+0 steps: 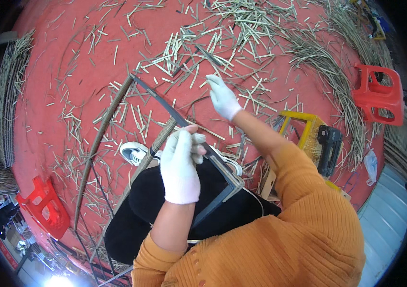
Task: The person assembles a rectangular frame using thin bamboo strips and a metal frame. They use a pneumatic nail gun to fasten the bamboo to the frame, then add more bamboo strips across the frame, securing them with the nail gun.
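The frame (112,109) is propped against the lap (134,229), its dark bar (177,117) gripped by the curled fingers of the left hand (180,167); whether anything is pinched by the outstretched right hand (223,99) cannot be told. The bar is best held steady beside the wrapped crosspiece (162,135).

The frame (177,116) is showing smooth, matt, metal-looking bars, the wrapped bar (161,137) is displaying ridged fibre winding, knitted cloth gloves (182,184) are covering both hands, the sweater (284,239) is revealing ribbed knit, the stools (371,99) are shining in smooth plastic, and stalks (328,67) are looking dry and rough.
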The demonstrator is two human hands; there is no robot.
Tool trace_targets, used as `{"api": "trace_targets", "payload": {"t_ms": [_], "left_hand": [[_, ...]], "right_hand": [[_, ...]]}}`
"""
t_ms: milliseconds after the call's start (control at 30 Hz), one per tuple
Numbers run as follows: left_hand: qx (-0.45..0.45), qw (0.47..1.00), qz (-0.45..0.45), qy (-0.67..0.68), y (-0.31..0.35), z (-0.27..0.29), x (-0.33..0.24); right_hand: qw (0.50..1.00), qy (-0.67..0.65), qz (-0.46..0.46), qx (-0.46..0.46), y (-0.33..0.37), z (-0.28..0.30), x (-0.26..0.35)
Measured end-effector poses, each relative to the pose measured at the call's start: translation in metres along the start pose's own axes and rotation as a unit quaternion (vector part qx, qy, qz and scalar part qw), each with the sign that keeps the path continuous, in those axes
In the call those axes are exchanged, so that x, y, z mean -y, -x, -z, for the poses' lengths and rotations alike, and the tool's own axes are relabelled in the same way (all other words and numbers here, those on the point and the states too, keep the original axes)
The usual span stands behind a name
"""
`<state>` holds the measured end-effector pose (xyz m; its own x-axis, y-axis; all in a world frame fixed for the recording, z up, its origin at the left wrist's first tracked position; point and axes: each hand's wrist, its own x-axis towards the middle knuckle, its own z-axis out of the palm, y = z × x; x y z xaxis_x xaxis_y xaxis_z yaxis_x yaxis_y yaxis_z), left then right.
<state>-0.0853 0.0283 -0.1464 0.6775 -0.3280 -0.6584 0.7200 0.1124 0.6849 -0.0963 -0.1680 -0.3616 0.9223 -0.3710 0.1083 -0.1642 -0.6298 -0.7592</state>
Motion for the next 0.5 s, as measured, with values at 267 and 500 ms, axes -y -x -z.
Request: {"api": "trace_targets", "payload": {"t_ms": [267, 500], "left_hand": [[0.203, 0.966, 0.124, -0.098, 0.038, 0.002, -0.042], [0.257, 0.963, 0.054, -0.064, 0.126, 0.023, -0.03]], "right_hand": [[0.97, 0.009, 0.242, 0.002, 0.064, 0.157, 0.15], [0.944, 0.052, 0.324, -0.007, 0.091, 0.186, 0.192]]}}
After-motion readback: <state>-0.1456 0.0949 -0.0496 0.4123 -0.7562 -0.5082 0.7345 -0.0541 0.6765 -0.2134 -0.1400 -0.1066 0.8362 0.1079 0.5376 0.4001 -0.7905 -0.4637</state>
